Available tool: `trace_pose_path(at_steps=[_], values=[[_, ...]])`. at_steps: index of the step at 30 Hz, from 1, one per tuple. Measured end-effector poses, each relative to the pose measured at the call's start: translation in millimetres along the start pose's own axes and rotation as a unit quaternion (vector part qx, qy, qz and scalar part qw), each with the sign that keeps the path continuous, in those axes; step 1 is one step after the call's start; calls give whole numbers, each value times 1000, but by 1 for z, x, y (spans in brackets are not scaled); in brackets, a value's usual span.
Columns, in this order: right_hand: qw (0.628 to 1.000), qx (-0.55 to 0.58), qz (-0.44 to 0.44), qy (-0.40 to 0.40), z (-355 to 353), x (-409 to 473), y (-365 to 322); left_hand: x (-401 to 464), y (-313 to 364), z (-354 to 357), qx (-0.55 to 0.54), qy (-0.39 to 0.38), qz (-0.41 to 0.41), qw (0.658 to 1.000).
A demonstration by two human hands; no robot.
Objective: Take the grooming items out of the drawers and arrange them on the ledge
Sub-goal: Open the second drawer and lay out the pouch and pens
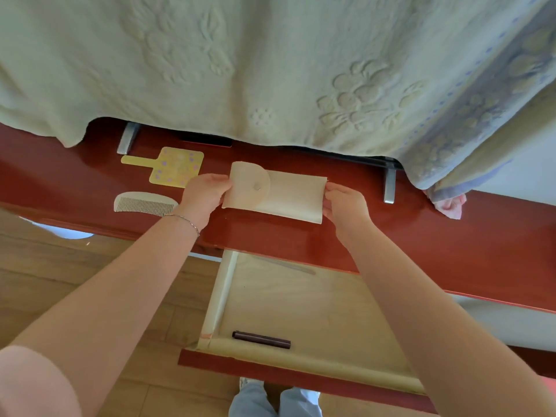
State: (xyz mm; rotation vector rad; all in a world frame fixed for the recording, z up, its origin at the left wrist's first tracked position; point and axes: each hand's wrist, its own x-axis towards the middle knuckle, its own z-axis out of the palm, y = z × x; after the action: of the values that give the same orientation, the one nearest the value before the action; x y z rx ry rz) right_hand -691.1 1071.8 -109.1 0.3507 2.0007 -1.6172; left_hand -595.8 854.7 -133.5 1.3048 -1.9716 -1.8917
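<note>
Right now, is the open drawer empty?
No, a dark pen-like stick lies near the front of the drawer, and a thin pale strip near the back.

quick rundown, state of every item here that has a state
drawer: pulled open
pouch: flap snapped shut, held at both ends
left hand: gripping pouch's flap end
right hand: gripping pouch's other end
comb: flat on ledge
hand mirror: flat on ledge
dark pen: lying in drawer
</note>
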Motion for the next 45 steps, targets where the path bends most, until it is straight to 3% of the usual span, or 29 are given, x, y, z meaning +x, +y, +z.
trace_pose_path(at_steps=[11,15,18,20,22,25,27,29,32,35,36,39,43,45], values=[[996,-66,-6,-53,21,35,-1,29,8,13,218,32,145,965],[982,-151,-110,-41,11,7,3,13,-5,14,273,42,228,934],[978,-109,-160,-81,-10,-24,16,-23,-21,19,289,63,323,899],[978,-48,-118,-165,-30,-37,29,-51,-34,23,298,24,375,878],[962,-22,-73,-262,-48,-49,43,-75,-51,25,308,-67,412,855],[934,-143,-22,-328,-60,-64,75,-104,-81,30,342,-218,442,800],[909,-302,-27,-285,-59,-65,102,-118,-101,38,397,-303,433,751],[875,-427,-64,-219,-54,-58,124,-125,-117,47,462,-363,367,721],[833,-523,-109,-148,-36,-37,138,-124,-137,57,560,-400,259,677],[752,-634,-129,-122,-15,-18,141,-118,-150,62,602,-427,195,646],[741,-648,-133,-116,-11,-14,143,-116,-151,63,606,-432,183,643],[740,-652,-138,-88,-2,0,156,-110,-151,65,617,-441,177,627],[780,-611,-120,-60,1,9,167,-107,-155,67,657,-459,176,571],[775,-614,-133,-62,-2,8,169,-107,-157,70,670,-462,176,554]])
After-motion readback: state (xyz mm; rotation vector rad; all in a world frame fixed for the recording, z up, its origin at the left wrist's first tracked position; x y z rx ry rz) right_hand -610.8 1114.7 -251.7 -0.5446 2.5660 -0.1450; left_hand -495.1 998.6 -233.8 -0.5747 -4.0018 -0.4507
